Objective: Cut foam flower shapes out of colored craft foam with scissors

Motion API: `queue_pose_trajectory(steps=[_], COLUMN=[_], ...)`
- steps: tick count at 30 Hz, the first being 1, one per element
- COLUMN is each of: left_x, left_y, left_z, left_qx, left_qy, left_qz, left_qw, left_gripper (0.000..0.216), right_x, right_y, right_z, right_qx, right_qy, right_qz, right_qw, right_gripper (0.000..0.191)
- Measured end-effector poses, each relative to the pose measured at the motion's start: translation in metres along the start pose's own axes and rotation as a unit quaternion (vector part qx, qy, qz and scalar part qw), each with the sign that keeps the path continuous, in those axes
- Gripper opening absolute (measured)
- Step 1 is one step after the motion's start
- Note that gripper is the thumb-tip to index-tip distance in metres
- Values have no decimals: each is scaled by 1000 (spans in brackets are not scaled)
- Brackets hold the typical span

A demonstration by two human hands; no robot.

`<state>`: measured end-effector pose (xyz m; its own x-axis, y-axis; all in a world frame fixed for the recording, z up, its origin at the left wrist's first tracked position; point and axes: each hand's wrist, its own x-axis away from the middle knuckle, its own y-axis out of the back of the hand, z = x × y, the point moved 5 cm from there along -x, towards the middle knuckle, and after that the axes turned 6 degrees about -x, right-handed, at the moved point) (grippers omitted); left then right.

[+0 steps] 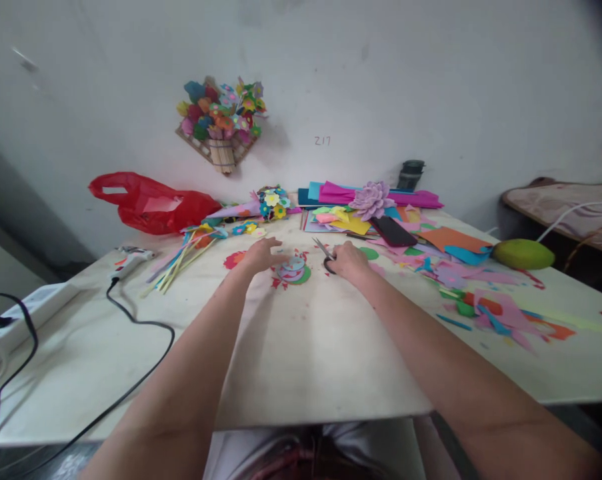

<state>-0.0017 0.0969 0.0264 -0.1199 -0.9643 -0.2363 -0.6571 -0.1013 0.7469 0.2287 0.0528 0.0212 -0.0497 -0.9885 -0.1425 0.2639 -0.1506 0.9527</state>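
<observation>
My right hand (349, 261) is closed around the dark handles of a pair of scissors (325, 249), whose blades point away and to the left. Just left of it lies a small pile of round paper cut-outs (291, 268) in light blue, lilac and green, with red scraps about it. My left hand (265, 256) reaches in at the pile's left side, fingers apart; whether a fingertip touches the pile I cannot tell. Partly behind that hand lies a red paper flower shape (235, 260). A green paper circle (369, 253) is beyond my right hand.
A glue gun (133, 263) with a black cord and a power strip (25, 323) lie at left. Behind are a red plastic bag (153, 203) and paper strips (181, 263). Coloured paper scraps (503, 313), a phone (393, 231) and a green fruit (524, 255) lie at right.
</observation>
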Motion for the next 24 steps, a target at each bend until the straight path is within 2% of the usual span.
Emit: queue_pose_trajectory(steps=[2,11,19,22,24], left_x=[-2,-8,-11,-10,-12], left_y=[-9,-32,-22,-18,-17], left_z=[-5,-3,-23,-30,-37], left_qx=[-6,-161,-50,-24,27], left_qy=[-22,-1,-88,-98,-115], left_qz=[31,100,29,20,17], left_qw=[999,982,994,995,993], left_gripper=[44,40,16,17,30], right_x=[-1,-2,3,6,6], right_y=[-2,-1,4,10,17], right_z=[-3,-3,-3,-1,-1], right_qx=[-12,-31,-10,-5,-4], right_qy=[-3,50,41,38,30], right_qz=[3,46,44,25,1], right_qw=[1000,997,998,999,1000], right_gripper=[44,41,37,34,31])
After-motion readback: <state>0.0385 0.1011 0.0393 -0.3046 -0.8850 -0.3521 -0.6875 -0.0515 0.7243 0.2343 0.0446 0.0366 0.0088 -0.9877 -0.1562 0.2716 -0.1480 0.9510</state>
